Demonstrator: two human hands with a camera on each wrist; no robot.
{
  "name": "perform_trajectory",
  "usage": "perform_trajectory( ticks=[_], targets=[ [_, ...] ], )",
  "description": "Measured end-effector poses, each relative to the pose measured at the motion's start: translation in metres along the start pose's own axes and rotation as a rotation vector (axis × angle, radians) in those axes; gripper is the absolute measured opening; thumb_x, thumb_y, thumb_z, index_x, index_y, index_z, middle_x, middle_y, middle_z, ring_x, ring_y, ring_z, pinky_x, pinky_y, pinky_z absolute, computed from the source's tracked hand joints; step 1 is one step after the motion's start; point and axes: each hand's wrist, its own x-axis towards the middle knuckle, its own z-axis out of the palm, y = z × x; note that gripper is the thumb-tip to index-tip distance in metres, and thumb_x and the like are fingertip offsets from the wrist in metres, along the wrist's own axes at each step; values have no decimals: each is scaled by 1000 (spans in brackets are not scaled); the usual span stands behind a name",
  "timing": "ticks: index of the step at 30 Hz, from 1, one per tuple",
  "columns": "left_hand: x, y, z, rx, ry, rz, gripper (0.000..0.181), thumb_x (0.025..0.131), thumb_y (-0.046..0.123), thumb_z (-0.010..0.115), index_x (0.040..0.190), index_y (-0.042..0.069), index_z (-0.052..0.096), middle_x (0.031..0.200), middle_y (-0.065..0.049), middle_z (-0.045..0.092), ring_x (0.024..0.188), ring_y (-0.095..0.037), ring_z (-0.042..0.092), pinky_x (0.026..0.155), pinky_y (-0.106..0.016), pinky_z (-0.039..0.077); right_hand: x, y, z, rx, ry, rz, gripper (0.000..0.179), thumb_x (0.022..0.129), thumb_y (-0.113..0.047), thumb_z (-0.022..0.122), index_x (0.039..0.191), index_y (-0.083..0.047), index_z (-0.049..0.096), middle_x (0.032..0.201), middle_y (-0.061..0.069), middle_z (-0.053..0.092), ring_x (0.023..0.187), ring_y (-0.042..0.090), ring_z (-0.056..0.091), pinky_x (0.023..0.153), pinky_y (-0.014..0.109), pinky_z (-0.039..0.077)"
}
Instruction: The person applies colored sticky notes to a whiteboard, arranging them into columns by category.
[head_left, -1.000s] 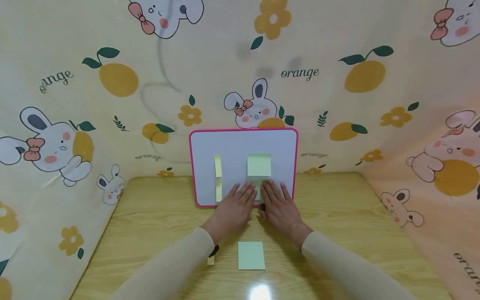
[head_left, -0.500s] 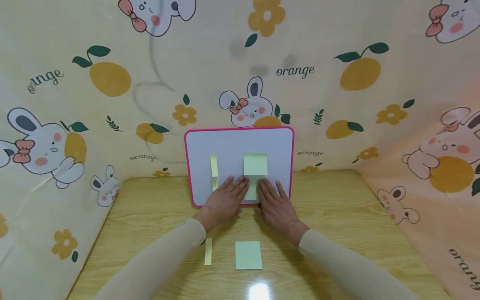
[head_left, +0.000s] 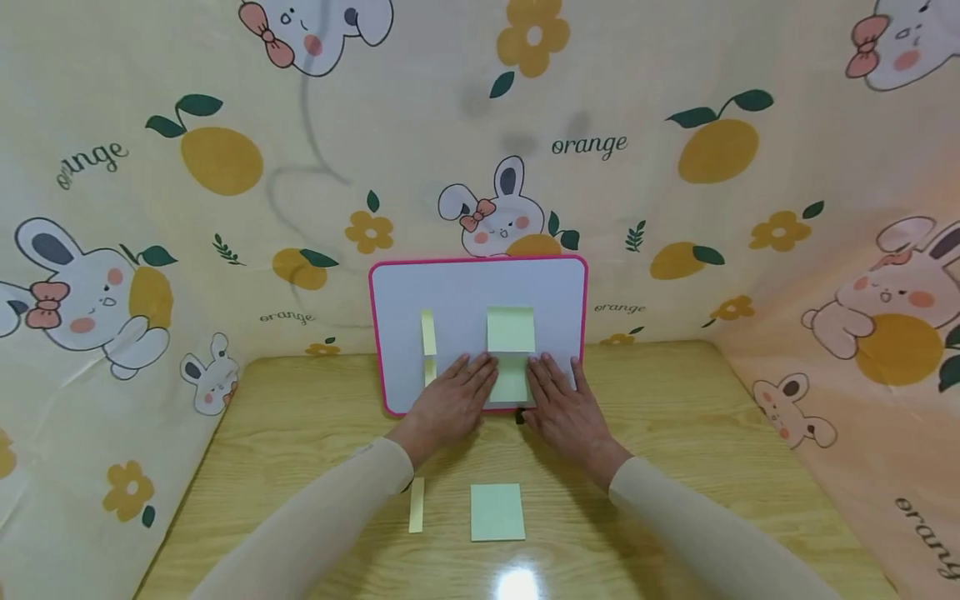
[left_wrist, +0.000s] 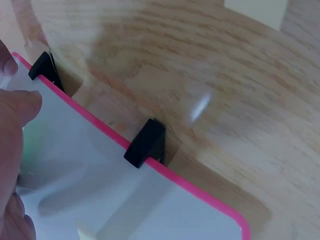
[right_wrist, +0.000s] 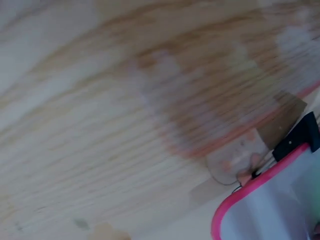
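A white board with a pink rim (head_left: 465,287) leans upright against the patterned backdrop. On it are an upper green sticky note (head_left: 512,330) and, directly below, a lower green sticky note (head_left: 512,379). My left hand (head_left: 448,404) lies with straight fingers at the lower note's left edge, partly covering a lower yellow strip (head_left: 430,367). At that note's right edge, my right hand (head_left: 567,414) rests with fingers extended on the board. An upper yellow strip (head_left: 427,332) is stuck on the board's left part. The left wrist view shows part of my left hand (left_wrist: 12,125).
A green sticky-note pad (head_left: 497,512) and a yellow strip pad (head_left: 416,505) lie on the wooden table (head_left: 660,517) in front of the board. Black clips, such as this clip (left_wrist: 146,143), grip the board's bottom rim. Printed cloth (head_left: 420,108) surrounds the table.
My hands have spread slightly apart, the left one leftward and the right one rightward. More of the lower green note shows between them, and less of the lower yellow strip.
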Motion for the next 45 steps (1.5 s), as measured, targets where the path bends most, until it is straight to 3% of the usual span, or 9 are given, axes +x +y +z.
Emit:
perform_trajectory(
  ticks=[9, 16, 21, 25, 28, 34, 40, 45],
  targets=[
    [12, 7, -1, 21, 40, 36, 79, 109, 56, 48, 168, 10, 25, 177, -5, 18, 165, -22, 13, 135, -43, 14, 1, -7, 0, 10, -81, 22, 82, 106, -55, 52, 166, -3, 29, 175, 12, 23, 165, 31, 14, 132, 64, 12],
    [10, 4, 2, 53, -7, 33, 78, 108, 55, 49, 169, 12, 24, 178, -1, 16, 165, -20, 12, 136, -42, 12, -6, -5, 0, -12, -102, 24, 82, 107, -56, 50, 165, -3, 30, 175, 11, 23, 165, 33, 11, 132, 65, 8],
    [9, 2, 1, 62, -8, 49, 76, 109, 54, 48, 168, 12, 26, 177, -1, 18, 165, -20, 14, 136, -42, 12, -3, -6, -4, -56, 2, 8, 73, 105, -49, 58, 158, 0, 46, 167, 15, 42, 161, 34, 26, 130, 64, 19],
    [10, 3, 0, 66, -20, 47, 74, 109, 54, 46, 168, 13, 27, 177, -1, 19, 165, -21, 15, 136, -42, 11, 10, -8, -4, 7, 67, -55, 74, 105, -44, 61, 161, 0, 41, 168, 14, 40, 161, 32, 28, 130, 61, 24],
    [10, 4, -1, 56, -20, 42, 73, 109, 53, 47, 168, 13, 29, 177, -1, 20, 165, -21, 16, 136, -41, 12, 11, -4, -1, 33, 12, -55, 77, 106, -46, 58, 164, -3, 34, 173, 12, 31, 163, 32, 22, 131, 62, 19],
    [11, 4, -2, 56, 7, 46, 67, 111, 47, 45, 166, 12, 34, 175, -2, 26, 163, -21, 21, 135, -42, 14, -5, 9, 4, -57, -108, 19, 76, 106, -53, 53, 164, -8, 36, 175, 8, 26, 165, 31, 14, 132, 64, 12],
    [19, 7, -5, 57, 88, 51, 63, 111, 42, 46, 164, 11, 37, 173, -3, 31, 162, -21, 25, 134, -41, 19, -5, 5, 3, -20, -100, -8, 76, 108, -52, 50, 164, -4, 34, 175, 12, 26, 164, 34, 14, 131, 64, 14],
    [22, 4, -7, 52, 76, 44, 66, 110, 43, 48, 166, 10, 33, 175, -3, 28, 163, -20, 23, 135, -42, 17, -5, 2, 1, -42, -108, 10, 78, 107, -54, 50, 165, -5, 32, 175, 10, 24, 165, 32, 13, 132, 64, 13]
  ],
)
